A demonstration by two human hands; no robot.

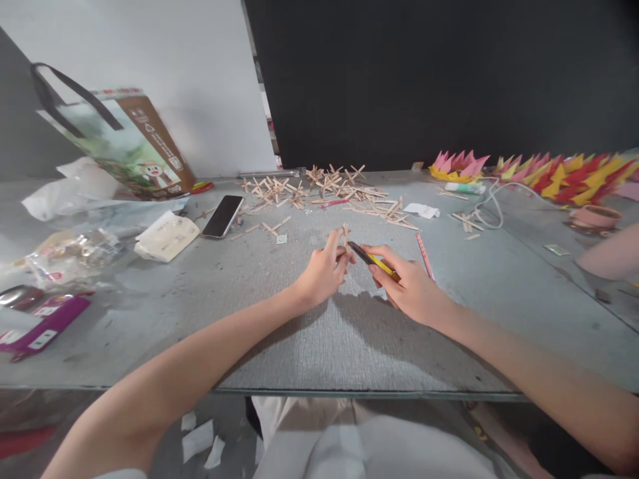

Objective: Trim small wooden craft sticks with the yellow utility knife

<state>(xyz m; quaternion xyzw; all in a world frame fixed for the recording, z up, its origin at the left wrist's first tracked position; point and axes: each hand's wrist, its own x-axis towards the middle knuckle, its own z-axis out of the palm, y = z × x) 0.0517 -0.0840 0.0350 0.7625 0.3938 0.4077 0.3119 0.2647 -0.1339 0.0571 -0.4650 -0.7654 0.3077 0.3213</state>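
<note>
My left hand [325, 268] pinches a small wooden stick piece [345, 235] upright just above the grey table [279, 332]. My right hand [405, 283] is closed round a yellow and black utility knife [373, 259], whose tip points at the stick. The two hands almost touch at mid-table. Behind them lies a scatter of several crossed wooden sticks [319, 186]. A pink pencil [425, 256] lies just right of my right hand.
A black phone [222, 215] and a white packet [166, 237] lie to the left, with a paper bag [130, 143] and plastic wrappers behind. Paper flowers [549, 174] and a white cable [492, 203] line the back right. Another person's arm [609, 256] reaches in at the right edge.
</note>
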